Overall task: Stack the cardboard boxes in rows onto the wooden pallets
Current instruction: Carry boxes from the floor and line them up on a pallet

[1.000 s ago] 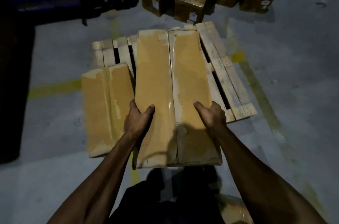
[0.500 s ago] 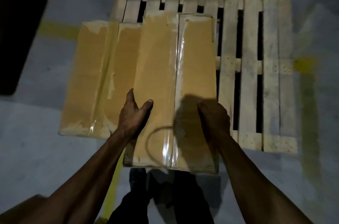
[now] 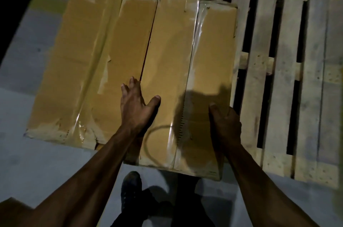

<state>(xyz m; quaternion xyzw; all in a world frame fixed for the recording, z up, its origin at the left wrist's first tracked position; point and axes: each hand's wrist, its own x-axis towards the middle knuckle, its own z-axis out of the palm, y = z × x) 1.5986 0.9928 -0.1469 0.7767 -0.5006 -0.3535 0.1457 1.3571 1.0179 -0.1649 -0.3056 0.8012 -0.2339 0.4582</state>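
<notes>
Two cardboard boxes (image 3: 130, 56) on pallet (image 3: 285, 78)

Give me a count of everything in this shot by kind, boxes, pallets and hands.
Cardboard boxes: 2, the left box and the right box
Wooden pallets: 1
Hands: 2, the left hand and the right hand
Total: 5

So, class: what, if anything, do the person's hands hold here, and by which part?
The right-hand cardboard box, near its front end: the left hand lies on its left top edge, fingers spread, and the right hand grips its right edge.
</notes>
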